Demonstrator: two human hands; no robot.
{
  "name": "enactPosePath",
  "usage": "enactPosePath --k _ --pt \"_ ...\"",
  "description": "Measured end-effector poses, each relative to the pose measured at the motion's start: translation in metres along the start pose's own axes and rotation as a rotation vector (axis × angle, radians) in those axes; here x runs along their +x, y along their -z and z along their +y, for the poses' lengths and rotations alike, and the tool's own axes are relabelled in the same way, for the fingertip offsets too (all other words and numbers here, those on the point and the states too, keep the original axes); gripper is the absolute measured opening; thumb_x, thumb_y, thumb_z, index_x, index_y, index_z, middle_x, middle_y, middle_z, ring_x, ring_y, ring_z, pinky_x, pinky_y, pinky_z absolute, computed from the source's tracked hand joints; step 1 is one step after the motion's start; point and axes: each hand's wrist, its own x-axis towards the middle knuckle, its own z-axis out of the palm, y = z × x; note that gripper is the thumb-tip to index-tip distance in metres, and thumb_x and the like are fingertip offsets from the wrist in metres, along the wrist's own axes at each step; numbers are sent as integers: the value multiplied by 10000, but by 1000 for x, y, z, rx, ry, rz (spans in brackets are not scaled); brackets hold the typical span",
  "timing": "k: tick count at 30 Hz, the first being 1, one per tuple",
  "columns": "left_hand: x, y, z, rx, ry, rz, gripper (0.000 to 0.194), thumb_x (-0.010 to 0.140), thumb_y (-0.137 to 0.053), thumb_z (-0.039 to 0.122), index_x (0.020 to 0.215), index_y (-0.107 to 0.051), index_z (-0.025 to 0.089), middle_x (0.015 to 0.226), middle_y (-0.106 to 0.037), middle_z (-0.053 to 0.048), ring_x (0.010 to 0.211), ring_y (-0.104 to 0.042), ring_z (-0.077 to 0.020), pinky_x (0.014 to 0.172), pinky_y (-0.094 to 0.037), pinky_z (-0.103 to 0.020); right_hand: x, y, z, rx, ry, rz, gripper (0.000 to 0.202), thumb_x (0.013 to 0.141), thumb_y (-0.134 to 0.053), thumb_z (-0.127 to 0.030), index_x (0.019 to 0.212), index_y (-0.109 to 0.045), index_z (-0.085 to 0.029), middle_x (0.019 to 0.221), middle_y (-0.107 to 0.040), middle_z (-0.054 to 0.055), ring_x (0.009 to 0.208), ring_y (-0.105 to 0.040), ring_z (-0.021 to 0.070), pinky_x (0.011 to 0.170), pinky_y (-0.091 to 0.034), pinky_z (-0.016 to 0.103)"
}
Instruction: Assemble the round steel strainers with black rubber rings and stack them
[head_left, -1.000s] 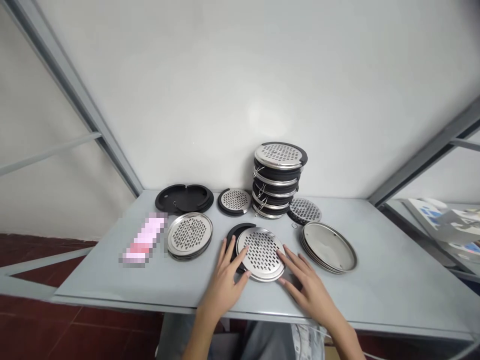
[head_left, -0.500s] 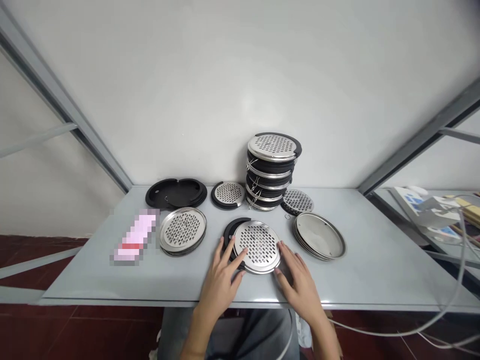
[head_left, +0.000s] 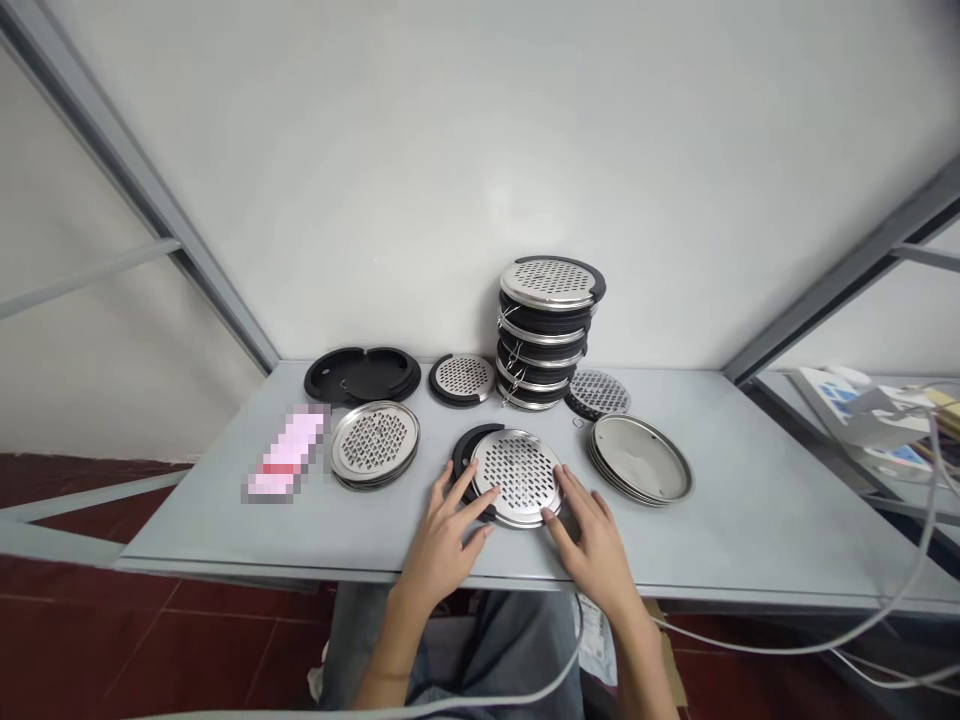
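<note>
Perforated round silver metal plate [head_left: 517, 472], beside black crescent-shaped rim [head_left: 465, 450], on grey tabletop [head_left: 765, 480]. Left hand [head_left: 441, 545], right hand [head_left: 601, 552] touch it; grip unclosed, digits spread. Probably light, stiff, slick; hold opposite edges.

On the bench [head_left: 795, 500], a wide lane ran rightward from the steel dishes [head_left: 643, 458]. Between those dishes and the right hand [head_left: 598, 545], a narrower gap led back toward a small ring [head_left: 578, 423]. The tall stack [head_left: 546, 330] blocked a low reach to the wall [head_left: 375, 180], and black trays [head_left: 360, 376] obstructed the back left. Another gap separated the grater plates [head_left: 375, 442] from the left hand [head_left: 442, 540]. A white cable [head_left: 750, 650] crossed the space below the front edge.
</note>
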Motion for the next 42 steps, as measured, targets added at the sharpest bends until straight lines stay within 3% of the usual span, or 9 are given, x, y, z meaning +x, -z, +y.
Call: enactPosePath --k 5,9,14,18,25,32,35,38,42 --pt "-2 1 -2 -79 -12 53 538 865 -587 149 1358 -489 341 1548 -297 6 1435 -208 -275 1131 -323 -497 8 -12 -12 96 -124 118 552 874 -453 -364 1378 -457 -140 1407 -504 159 1331 -440 303 1114 -231 604" --pt "1 0 -4 -143 71 149 504 894 -573 262 1382 -455 300 1552 -277 -48 1407 -296 -257 1136 -323 -465 12 -21 -19 129 -222 277 540 868 -479 -451 1298 -537 -129 1312 -591 167 1233 -531 323 1106 -241 594" --pt "20 -12 -5 -162 160 125 592 902 -553 306 1455 -343 288 1590 -161 -56 1458 -171 -273 1166 -258 -478 12 -23 -17 139 -190 310 542 851 -520 -485 1264 -575 -138 1261 -628 154 1179 -560 318 1086 -286 570" --pt "32 -22 -6 -127 146 121 479 912 -518 276 1389 -470 279 1597 -112 -29 1464 -131 -293 1174 -238 -474 13 -21 -16 88 -177 336 543 829 -554 -484 1223 -622 -118 1216 -647 169 1168 -541 332 1015 -398 509" --pt "29 -22 -9 -79 99 136 493 930 -447 242 1422 -424 214 1576 -176 -71 1457 -172 -270 1175 -250 -443 21 -26 -19 14 -131 255 526 871 -505 -444 1282 -582 -126 1306 -597 160 1247 -500 330 1061 -324 559" --pt "27 -16 -8 -53 65 88 503 964 -394 267 1464 -337 246 1570 -193 -83 1453 -187 -257 1167 -258 -452 21 -25 -18 69 -63 147 547 889 -489 -461 1332 -537 -145 1374 -540 154 1308 -459 328 1085 -310 568" --pt "25 -15 -7 -52 52 72 625 922 -505 367 1488 -275 234 1573 -170 -112 1455 -171 -282 1161 -259 -462 19 -24 -17 92 -31 137 545 902 -467 -453 1351 -516 -148 1387 -528 150 1324 -443 316 1102 -307 550" --pt "23 -15 -7 -49 40 53 925 747 -717 468 1498 -234 227 1581 -117 -136 1453 -148 -333 1153 -263 -487 17 -24 -15 125 -26 140 569 902 -462 -460 1379 -472 -151 1387 -528 147 1323 -441 314 1106 -307 556" --pt "23 -17 -7 -65 50 19 1086 632 -810 468 1504 -200 251 1590 -96 -125 1450 -162 -338 1149 -270 -482 17 -29 -12 133 -101 217 661 881 -478 -496 1399 -421 -89 1432 -454 198 1375 -350 341 1098 -327 553"
